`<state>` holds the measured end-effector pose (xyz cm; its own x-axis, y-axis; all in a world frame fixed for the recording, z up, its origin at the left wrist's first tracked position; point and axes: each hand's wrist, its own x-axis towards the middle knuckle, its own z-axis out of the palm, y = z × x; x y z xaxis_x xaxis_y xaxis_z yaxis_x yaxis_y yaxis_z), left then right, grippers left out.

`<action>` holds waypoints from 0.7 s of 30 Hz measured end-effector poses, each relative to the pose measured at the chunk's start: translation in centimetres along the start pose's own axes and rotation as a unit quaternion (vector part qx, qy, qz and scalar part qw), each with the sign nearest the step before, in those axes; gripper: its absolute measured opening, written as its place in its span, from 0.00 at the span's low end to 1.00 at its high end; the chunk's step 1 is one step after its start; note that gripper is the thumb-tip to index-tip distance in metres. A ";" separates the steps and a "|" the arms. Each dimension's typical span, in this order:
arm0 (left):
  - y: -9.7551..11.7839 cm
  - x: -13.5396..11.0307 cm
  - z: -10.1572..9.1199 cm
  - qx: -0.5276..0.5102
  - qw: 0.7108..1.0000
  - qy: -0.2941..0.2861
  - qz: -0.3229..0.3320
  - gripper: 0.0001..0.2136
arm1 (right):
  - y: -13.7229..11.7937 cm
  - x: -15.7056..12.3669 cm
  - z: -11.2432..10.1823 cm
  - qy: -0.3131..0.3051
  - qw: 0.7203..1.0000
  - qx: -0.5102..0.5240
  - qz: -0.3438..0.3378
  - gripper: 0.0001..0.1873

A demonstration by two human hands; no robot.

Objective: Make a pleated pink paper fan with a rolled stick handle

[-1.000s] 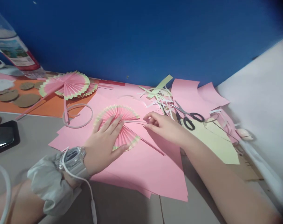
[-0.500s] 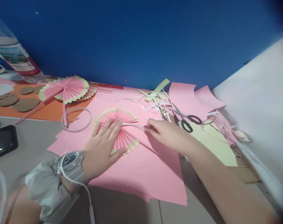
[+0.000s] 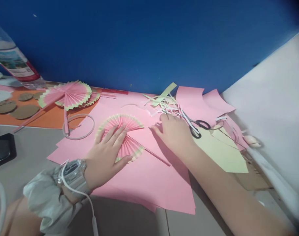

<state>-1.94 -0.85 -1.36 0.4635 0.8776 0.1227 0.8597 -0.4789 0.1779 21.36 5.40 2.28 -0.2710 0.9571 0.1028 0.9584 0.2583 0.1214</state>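
Observation:
My left hand point(image 3: 107, 154) lies flat with fingers spread on a pleated pink paper fan with a pale yellow edge point(image 3: 126, 124), pressing it onto a stack of pink paper sheets point(image 3: 151, 177). My right hand point(image 3: 172, 131) rests palm down on the pink paper just right of the fan, fingers curled toward a heap of paper strips point(image 3: 164, 103); I cannot see anything in it. A thin pink stick point(image 3: 155, 154) runs out from the fan toward the lower right. Black-handled scissors point(image 3: 197, 126) lie right beside my right hand.
More finished pink fans point(image 3: 68, 93) lie on an orange sheet point(image 3: 51, 114) at the left with brown card discs point(image 3: 22, 110). A plastic ring point(image 3: 77, 126), a plastic bottle point(image 3: 11, 59), a dark phone point(image 3: 1, 149), yellow paper point(image 3: 225, 154) and a blue wall point(image 3: 149, 42) surround the spot.
My right hand let go of the thin strip it pinched by the fan and slid right and back toward the strip heap and scissors. The left hand stayed pressed on the fan.

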 end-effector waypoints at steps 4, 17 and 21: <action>0.0 -0.1 -0.1 0.001 1.000 -0.003 -0.001 0.32 | -0.5 0.2 1.5 0.011 1.000 0.010 0.002 0.12; 0.1 0.0 -0.1 0.000 1.000 -0.013 0.004 0.31 | -0.7 -0.7 -0.6 -0.046 0.952 0.300 -0.028 0.08; -0.1 0.0 -0.3 -0.004 1.000 -0.019 0.013 0.32 | -0.8 -0.6 -0.7 -0.049 0.961 0.247 -0.110 0.11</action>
<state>-2.05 -0.83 -1.07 0.4933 0.8650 0.0911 0.8458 -0.5015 0.1821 20.72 4.48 2.84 -0.4855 0.8737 0.0311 0.8110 0.4634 -0.3572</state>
